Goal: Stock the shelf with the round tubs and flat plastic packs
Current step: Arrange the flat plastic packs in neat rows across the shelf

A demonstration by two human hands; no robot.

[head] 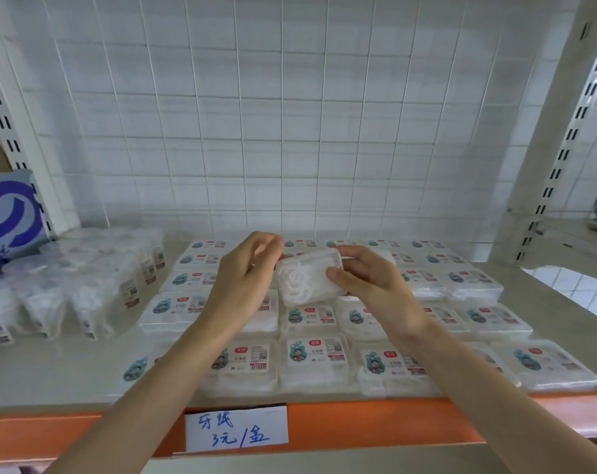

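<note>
1. Fingers [357, 258] of right hand [370, 282] curl round the right end of one flat pack [307, 278], with the thumb on its near edge. We judge this a firm hold.
2. At the pack's far-left corner the left hand [245, 275] has its fingers curled. We cannot tell whether they pinch the corner or sit just beside it.
3. We see the pack in the air between the two hands, above the middle of the shelf [67, 371]. Its long axis runs roughly left to right and is tilted. A plain side faces us, with no label showing.
4. Key relation: the pack lies left of the right fingers, and the right hand has the sure grip. We judge that hand leads the placing, and the pack likely needs turning label-up.
5. On the shelf, labelled flat packs [310, 357] lie in rows across the centre and right. Wrapped round tubs [85, 295] sit grouped at the left, near the packs but apart from them.
6. We see no free slot; the hands hide part of the rows.
7. Also in view: price tag [235, 429], blue box [9, 213] and wire grid [290, 114].
</note>
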